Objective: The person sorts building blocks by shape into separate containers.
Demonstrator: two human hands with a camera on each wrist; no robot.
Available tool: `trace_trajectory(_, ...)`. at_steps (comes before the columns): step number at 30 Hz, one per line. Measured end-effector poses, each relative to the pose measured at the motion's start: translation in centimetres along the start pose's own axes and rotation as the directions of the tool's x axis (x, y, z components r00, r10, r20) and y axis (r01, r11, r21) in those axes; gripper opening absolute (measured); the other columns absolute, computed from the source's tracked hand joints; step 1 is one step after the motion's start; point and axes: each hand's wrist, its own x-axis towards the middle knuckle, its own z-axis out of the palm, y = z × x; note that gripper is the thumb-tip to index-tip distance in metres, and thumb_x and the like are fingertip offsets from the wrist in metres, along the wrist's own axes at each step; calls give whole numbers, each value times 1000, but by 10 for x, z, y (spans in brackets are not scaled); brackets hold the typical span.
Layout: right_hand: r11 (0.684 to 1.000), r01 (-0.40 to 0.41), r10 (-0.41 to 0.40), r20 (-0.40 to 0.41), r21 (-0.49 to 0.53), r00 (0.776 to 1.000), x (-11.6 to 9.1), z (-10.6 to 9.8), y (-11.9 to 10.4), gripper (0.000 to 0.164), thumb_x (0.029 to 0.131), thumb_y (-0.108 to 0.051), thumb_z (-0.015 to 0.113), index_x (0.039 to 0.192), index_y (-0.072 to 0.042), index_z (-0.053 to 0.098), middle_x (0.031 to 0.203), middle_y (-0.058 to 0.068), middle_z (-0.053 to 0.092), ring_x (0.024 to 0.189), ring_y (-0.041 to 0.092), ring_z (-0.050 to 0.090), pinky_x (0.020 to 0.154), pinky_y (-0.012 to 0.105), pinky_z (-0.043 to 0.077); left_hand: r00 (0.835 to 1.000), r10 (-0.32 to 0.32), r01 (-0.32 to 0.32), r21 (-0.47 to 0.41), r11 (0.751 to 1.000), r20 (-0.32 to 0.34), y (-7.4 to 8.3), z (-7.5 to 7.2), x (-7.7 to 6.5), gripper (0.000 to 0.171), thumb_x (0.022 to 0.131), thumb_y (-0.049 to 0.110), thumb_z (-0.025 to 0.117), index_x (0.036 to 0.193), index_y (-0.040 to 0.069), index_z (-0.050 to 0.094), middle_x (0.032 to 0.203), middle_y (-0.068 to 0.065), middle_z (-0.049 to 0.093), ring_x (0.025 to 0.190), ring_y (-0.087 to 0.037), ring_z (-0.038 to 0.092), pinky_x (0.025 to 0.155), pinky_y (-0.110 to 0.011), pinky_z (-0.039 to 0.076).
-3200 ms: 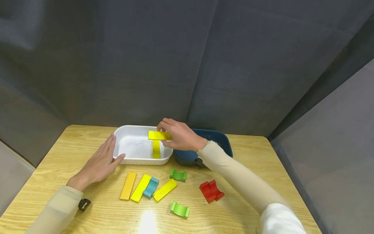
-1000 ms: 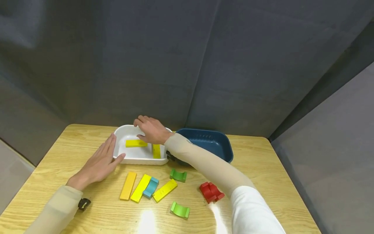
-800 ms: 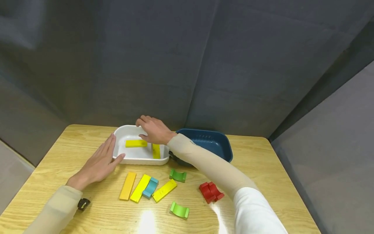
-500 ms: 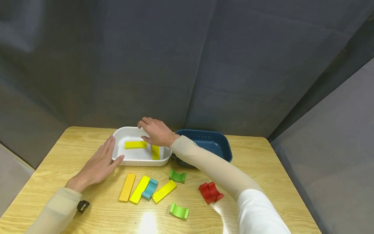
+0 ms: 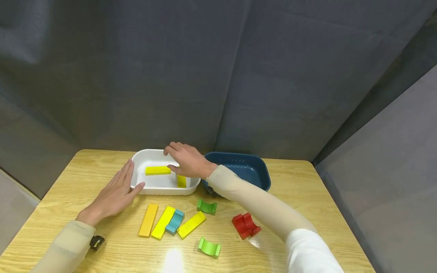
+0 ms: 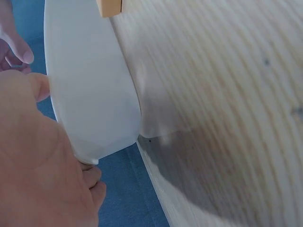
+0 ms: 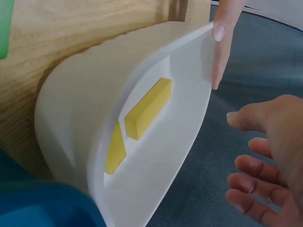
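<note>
My left hand [image 5: 112, 193] rests with straight fingers against the left end of a white plastic tub [image 5: 146, 184]. Over the tub's right part hovers my right hand [image 5: 189, 162], its fingers loosely bent and nothing in them, as the right wrist view also shows. Inside the tub lie two flat yellow blocks: one [image 5: 158, 170] lengthwise near the middle, the other [image 5: 181, 182] crosswise at the right, partly covered by the right hand in the head view. In the right wrist view, the lengthwise yellow block [image 7: 150, 106] lies flat on the tub's floor.
A dark blue tub [image 5: 261, 170] stands right of the white one. In front lie an orange block [image 5: 148, 220], yellow blocks [image 5: 163, 223] [image 5: 192, 225], a blue curved block [image 5: 175, 222], green arch blocks [image 5: 206, 207] [image 5: 209, 248] and red curved blocks [image 5: 246, 226]. A dark curtain [image 5: 164, 76] hangs behind.
The yellow block that my right hand pinched over the tub now lies lengthwise in it, released. That hand has since drawn slightly right and nearer. The left hand has stayed at the tub's end.
</note>
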Motion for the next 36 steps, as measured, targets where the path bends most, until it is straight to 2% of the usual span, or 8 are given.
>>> trace_trajectory(10, 997, 16, -14, -32, 75, 999, -33, -8, -5, 43, 99, -27, 79, 137, -12, 64, 128, 4, 66, 102, 15, 61, 88, 23, 57, 1000, 11, -11, -12, 1000, -6, 1, -1, -1, 96, 112, 61, 39, 169, -1, -9, 178, -14, -18, 165, -44, 0, 132, -63, 9)
trace_trajectory(23, 994, 43, -36, -69, 101, 997, -70, -19, -16, 40, 98, -30, 80, 132, -15, 65, 127, -1, 66, 106, 13, 60, 88, 20, 55, 1000, 23, -23, -3, 1000, -17, 1, -3, 0, 96, 112, 59, 40, 169, -2, -8, 178, -14, -17, 165, -44, 1, 133, -61, 8)
trace_trajectory(30, 993, 60, -51, -97, 101, 994, -89, -22, -23, 38, 98, -28, 80, 130, -14, 67, 124, -1, 66, 100, 13, 60, 86, 25, 55, 1000, 18, -19, -5, 1000, -14, 0, -2, 0, 96, 112, 58, 41, 169, -2, -8, 178, -16, -16, 164, -45, 1, 132, -62, 8)
trace_trajectory(36, 991, 72, -61, -102, 111, 993, -101, -25, -28, 35, 98, -27, 81, 128, -13, 68, 122, 1, 68, 98, 13, 60, 85, 24, 56, 1000, 22, -22, -6, 1000, -18, 1, -2, 1, 96, 112, 59, 40, 169, -2, -9, 178, -15, -17, 164, -45, 1, 133, -60, 7)
